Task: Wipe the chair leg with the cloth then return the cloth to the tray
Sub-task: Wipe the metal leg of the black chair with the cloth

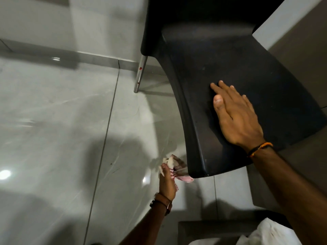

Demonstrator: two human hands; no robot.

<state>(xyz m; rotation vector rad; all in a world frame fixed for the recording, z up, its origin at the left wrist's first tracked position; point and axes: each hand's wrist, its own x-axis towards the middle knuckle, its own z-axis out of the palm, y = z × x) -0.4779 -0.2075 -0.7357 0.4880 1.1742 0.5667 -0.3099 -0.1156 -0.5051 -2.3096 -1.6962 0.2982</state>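
The right hand [235, 115] lies open, palm flat, on the black chair [238, 64] seat; the left hand [167, 183] grips the red-and-white cloth [178, 169], low beside the seat's front corner, above the glossy tiled floor [62, 121]; a metal chair leg [140, 75] stands well apart.

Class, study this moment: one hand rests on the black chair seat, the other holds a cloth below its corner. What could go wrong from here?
1. The left hand works the cloth under the seat corner, where the near leg is hidden, so patches may be missed.
2. The right hand presses flat on the seat; on the glossy floor the chair might slide.
3. No tray is in view, so returning the cloth may mean searching.
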